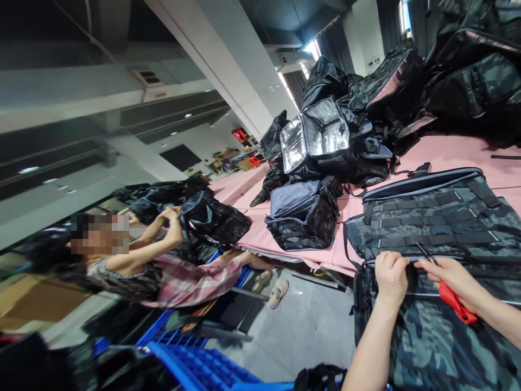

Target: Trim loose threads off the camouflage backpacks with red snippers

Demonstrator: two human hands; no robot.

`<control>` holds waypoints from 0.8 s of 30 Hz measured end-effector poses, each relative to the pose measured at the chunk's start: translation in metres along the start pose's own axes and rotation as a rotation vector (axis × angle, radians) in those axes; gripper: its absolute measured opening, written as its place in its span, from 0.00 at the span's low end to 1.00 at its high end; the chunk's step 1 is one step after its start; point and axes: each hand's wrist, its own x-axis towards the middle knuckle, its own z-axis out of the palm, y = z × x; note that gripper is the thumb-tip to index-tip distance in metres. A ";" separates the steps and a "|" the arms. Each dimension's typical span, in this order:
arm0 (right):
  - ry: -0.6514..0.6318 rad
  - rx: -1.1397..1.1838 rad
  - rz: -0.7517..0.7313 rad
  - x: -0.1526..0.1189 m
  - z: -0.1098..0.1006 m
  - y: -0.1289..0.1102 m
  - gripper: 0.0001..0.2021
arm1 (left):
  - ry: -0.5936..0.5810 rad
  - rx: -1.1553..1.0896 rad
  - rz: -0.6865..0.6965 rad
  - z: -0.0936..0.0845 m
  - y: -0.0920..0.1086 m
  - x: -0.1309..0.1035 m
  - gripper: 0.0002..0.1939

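Observation:
A large dark camouflage bag (431,217) with rows of webbing straps lies in front of me at the right. On its seam, my left hand (391,274) is closed, pinching the edge of the fabric. Just to the right, my right hand (450,279) is closed round scissors with red handles (453,304); their dark blades point up and to the left. The fingertips of both hands are close together at the seam. Whether my right fingers also pinch a bit of the bag is too small to tell.
Another person (138,266) sits at the left, handling a black bag (215,217). On the pink table (252,239) stand a small open bag (303,214), a silver-lined open bag (315,138) and a pile of black bags. A blue crate (199,364) is below.

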 end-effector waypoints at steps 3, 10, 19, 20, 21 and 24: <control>0.040 0.043 0.021 0.006 0.008 0.007 0.34 | 0.021 -0.015 0.015 0.001 0.000 -0.002 0.09; 0.208 0.092 -0.045 0.012 0.010 0.035 0.34 | -0.078 -0.063 -0.089 -0.007 0.003 -0.001 0.08; 0.267 0.036 -0.111 0.023 0.004 0.054 0.31 | -0.569 -0.104 -0.338 -0.016 0.003 0.035 0.04; 0.275 0.025 -0.116 0.024 0.004 0.055 0.31 | -0.597 -0.093 -0.347 -0.014 0.004 0.037 0.05; 0.284 0.016 -0.122 0.024 0.004 0.055 0.30 | -0.618 -0.084 -0.355 -0.013 0.005 0.039 0.05; 0.305 -0.014 -0.140 0.025 0.004 0.054 0.30 | -0.655 -0.069 -0.378 -0.011 0.009 0.044 0.06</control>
